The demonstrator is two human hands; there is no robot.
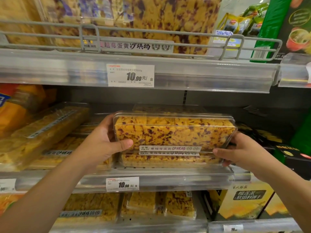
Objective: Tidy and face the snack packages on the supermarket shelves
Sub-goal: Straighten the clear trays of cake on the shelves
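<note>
While left hand [102, 142] and right hand [239, 149] clasp the clear snack box [175, 132] by its ends, atop a matching box [170, 159] above the price tag [122, 184], item risks sliding askew if released unevenly.

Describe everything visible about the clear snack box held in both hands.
The clear snack box is a long, lidded plastic tray showing yellow puffed cake flecked with dark red bits. A white label strip with Chinese print runs along its front lower edge. It sits level, front facing out, stacked on a matching box on the middle shelf. The left hand grips its left end, the right hand its right end.
</note>
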